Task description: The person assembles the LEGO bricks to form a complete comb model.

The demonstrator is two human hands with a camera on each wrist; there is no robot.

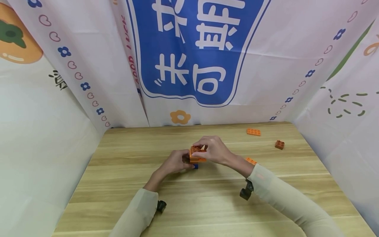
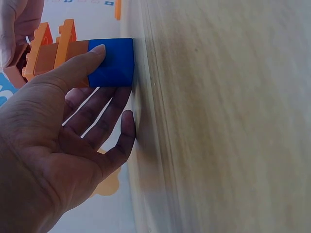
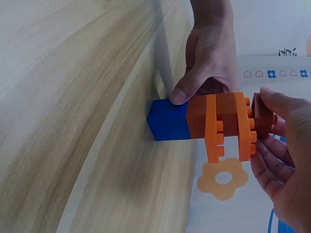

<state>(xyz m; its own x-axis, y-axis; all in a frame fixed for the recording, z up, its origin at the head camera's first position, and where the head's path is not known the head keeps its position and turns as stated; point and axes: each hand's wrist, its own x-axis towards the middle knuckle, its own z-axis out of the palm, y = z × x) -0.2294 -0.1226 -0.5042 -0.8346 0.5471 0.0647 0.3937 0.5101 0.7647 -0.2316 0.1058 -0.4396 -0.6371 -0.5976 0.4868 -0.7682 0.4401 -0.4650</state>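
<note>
On the wooden table a block tower stands with a blue brick [image 3: 170, 121] at its base. Above it, brown bricks [image 3: 197, 116] alternate with two thin orange plates [image 3: 212, 131], whose studded ends jut out to one side. My left hand [image 1: 176, 162] grips the tower low down, its thumb [image 2: 95, 56] against the blue brick and the other fingers partly hidden behind. My right hand [image 1: 215, 149] pinches another brown brick [image 3: 262, 116] between thumb and fingers. That brick sits tilted right at the studs of the upper orange plate.
To the right on the table [image 1: 207, 204] lie an orange plate [image 1: 253, 132] near the back edge and a loose brown brick [image 1: 279, 144]. Another orange plate [image 1: 251, 160] is partly covered by the right forearm. A printed cloth [image 1: 118, 98] hangs behind the table.
</note>
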